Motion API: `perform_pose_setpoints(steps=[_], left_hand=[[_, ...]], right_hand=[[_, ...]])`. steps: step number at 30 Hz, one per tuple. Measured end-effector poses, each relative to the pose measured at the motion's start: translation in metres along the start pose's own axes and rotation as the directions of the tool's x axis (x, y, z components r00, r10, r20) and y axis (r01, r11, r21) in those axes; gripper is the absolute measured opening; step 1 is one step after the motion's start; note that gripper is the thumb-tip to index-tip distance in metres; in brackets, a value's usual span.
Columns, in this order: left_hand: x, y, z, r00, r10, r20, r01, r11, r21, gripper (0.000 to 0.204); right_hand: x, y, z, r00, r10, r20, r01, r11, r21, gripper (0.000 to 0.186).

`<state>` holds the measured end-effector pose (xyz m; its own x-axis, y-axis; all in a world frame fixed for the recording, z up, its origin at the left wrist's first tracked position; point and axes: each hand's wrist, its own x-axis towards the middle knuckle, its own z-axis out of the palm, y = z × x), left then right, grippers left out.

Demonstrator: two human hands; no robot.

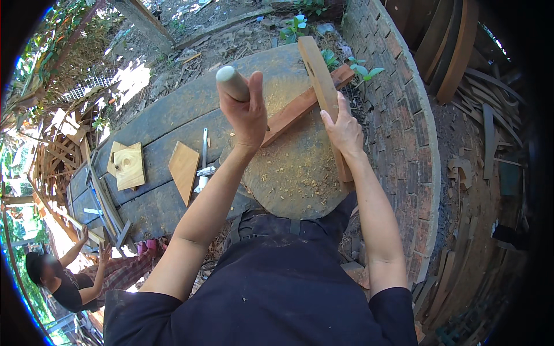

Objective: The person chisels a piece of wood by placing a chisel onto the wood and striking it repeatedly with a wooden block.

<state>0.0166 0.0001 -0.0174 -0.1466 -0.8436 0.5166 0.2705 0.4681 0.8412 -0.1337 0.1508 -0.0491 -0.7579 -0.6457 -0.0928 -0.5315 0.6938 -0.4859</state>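
My left hand [243, 118], raised over the work surface, is closed round a thick, pale, rounded tool handle [232, 81]; the tool's working end is mostly hidden behind the hand. On the right, my right hand [344, 128] grips a light-brown wooden bar [319, 75] with a long slot cut near its far end. This bar crosses over a reddish wooden beam [291, 117] lying at a slant. Both rest above a rounded wooden block top [288, 179] strewn with wood chips.
A dark plank table [158, 124] stretches left, bearing a pale square board [129, 167], a brown angled board [184, 167] and a metal ruler-like strip [204, 144]. A low brick wall [404, 144] bounds the right side. Another person [75, 282] sits at lower left.
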Motion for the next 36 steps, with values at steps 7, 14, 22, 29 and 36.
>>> perform_pose_setpoints(steps=[7,14,22,29,36], left_hand=[[-0.016,0.001,0.005,0.999,0.034,-0.011,-0.033,0.998,0.056,0.026],[-0.029,-0.01,0.001,0.99,0.123,0.065,-0.135,0.958,0.251,0.039],[-0.039,-0.014,-0.02,0.942,0.225,0.25,-0.286,0.927,0.244,0.041],[-0.062,0.0,-0.041,0.942,0.094,0.321,-0.084,0.995,-0.044,0.026],[-0.083,0.036,-0.097,0.753,0.304,0.584,-0.307,0.947,-0.098,0.026]], right_hand=[[-0.019,-0.06,-0.09,0.921,-0.278,-0.271,0.378,0.805,0.457,0.064],[-0.1,-0.115,-0.156,0.667,-0.734,-0.127,0.738,0.674,-0.023,0.071],[-0.11,-0.115,-0.149,0.583,-0.757,-0.294,0.812,0.549,0.196,0.075],[-0.097,-0.096,-0.122,0.796,-0.598,0.1,0.503,0.744,0.44,0.069],[-0.015,-0.027,-0.033,0.925,-0.369,-0.089,0.362,0.788,0.499,0.068]])
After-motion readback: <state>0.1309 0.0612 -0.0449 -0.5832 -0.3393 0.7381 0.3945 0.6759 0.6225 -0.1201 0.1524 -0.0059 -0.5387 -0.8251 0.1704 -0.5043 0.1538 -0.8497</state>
